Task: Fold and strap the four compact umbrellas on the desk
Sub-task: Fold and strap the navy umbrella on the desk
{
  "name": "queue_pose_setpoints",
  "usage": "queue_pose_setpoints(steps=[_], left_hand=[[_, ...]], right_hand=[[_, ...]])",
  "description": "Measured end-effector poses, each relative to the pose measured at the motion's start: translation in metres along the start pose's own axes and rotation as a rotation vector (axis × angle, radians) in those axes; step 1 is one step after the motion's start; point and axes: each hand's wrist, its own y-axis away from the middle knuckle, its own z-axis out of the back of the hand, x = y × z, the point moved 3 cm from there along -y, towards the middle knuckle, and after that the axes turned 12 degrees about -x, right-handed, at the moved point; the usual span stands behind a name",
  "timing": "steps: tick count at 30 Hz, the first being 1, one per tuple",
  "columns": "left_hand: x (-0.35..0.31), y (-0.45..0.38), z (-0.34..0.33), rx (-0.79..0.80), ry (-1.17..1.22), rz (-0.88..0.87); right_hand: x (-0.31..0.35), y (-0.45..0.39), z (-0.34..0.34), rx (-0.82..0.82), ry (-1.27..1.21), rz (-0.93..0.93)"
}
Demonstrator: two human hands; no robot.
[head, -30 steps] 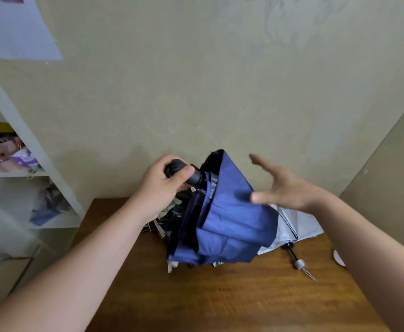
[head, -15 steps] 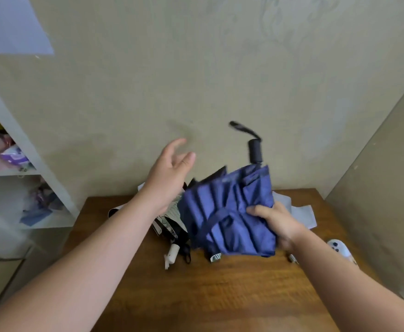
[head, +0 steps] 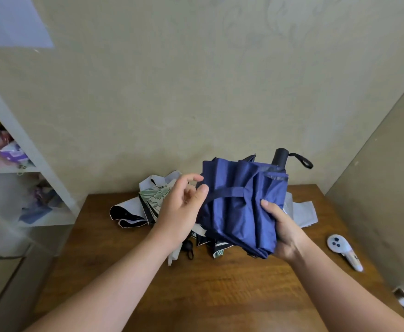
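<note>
Umbrella of dark blue cloth [head: 239,207], half folded, is held up over the brown wooden counter [head: 220,283]. The right hand [head: 284,233] grips its lower side. The left hand [head: 181,209] pinches its blue strap [head: 227,193]. One white remote [head: 343,250] lies to the right. Behind, floppy white and flowered umbrellas [head: 145,207] lie in a pile; I cannot count them.
</note>
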Motion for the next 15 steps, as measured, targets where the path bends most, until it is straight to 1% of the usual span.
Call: queue_pose_setpoints(steps=[2, 7, 9, 11, 14, 15], left_hand=[[-0.004, -0.002, 0.001, -0.01, -0.061, -0.083], [-0.012, -0.002, -0.005, 0.118, -0.324, -0.259], [-0.011, -0.002, -0.008, 0.093, -0.351, -0.293], [-0.008, -0.002, -0.008, 0.064, -0.35, -0.243], [0.0, -0.002, -0.006, 0.107, -0.278, -0.052], [0.004, -0.002, -0.004, 0.115, -0.277, -0.02]], right_hand=[[-0.003, -0.001, -0.003, 0.014, 0.004, -0.008], [-0.006, 0.005, -0.017, 0.097, 0.017, -0.003], [-0.007, 0.005, -0.019, 0.101, 0.033, 0.003], [-0.008, 0.003, -0.018, 0.074, 0.042, 0.002], [-0.009, 0.002, -0.018, 0.045, 0.053, -0.002], [-0.01, 0.001, -0.017, 0.038, 0.055, -0.005]])
